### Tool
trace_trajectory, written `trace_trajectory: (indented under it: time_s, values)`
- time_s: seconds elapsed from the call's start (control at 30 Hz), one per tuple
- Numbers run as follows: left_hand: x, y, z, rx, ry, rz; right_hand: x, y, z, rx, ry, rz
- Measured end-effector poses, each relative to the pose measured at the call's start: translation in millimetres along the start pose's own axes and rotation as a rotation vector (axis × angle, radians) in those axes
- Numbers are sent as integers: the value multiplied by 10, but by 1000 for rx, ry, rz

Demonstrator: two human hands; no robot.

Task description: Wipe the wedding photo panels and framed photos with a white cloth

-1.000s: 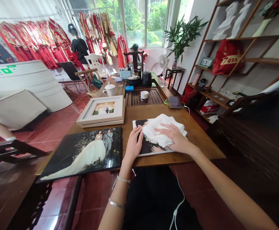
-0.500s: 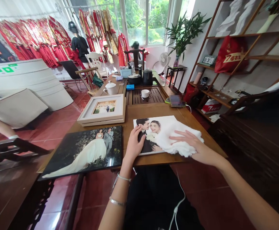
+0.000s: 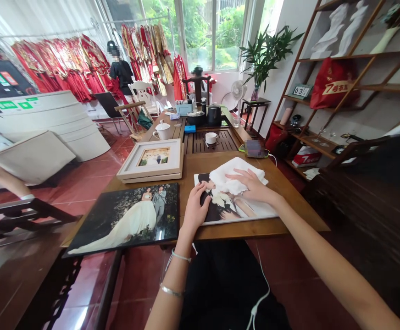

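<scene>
A wedding photo panel (image 3: 227,213) lies flat near the table's front edge, showing a couple close together. My left hand (image 3: 197,204) rests on its left side, fingers stretched out and lying on the surface. Over the panel's upper part spreads a crumpled white cloth (image 3: 225,178), which hides part of the picture. My right hand (image 3: 251,184) lies flat on this cloth with the fingers spread, pressing it against the panel. To the left is a larger, dark glossy wedding photo (image 3: 131,220), untouched by either hand.
Behind the dark photo lie stacked pale frames (image 3: 152,160) with a small picture. A white lidded cup (image 3: 162,131), a tea tray (image 3: 200,142) with a small white cup (image 3: 211,138), and a phone (image 3: 255,149) on a cable stand farther back. A chair (image 3: 24,215) is at the left.
My right hand has slid the white cloth up and to the left across the panel, uncovering its lower right part. My left hand stays on the panel's left side.
</scene>
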State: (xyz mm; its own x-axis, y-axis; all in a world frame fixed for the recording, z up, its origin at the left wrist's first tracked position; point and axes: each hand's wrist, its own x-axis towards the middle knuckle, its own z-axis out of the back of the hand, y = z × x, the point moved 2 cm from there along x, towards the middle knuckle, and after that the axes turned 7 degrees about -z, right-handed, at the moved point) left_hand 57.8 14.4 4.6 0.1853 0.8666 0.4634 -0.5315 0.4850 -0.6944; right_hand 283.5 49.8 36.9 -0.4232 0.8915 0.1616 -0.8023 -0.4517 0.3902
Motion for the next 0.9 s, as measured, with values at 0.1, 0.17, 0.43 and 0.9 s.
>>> trace_trajectory:
  time_s: [0.1, 0.17, 0.43, 0.9]
  values:
    - [1, -16, -2, -3, 5, 6, -259, 145, 5, 7, 28, 60]
    - [1, -23, -2, -7, 4, 5, -481, 237, 43, 16, 52, 92]
    - [-7, -19, -6, -34, -12, 6, -967, 221, 189, 106, 163, 88]
    - [-6, 9, -4, -29, -4, -7, -37, -227, 112, 34, -60, -172]
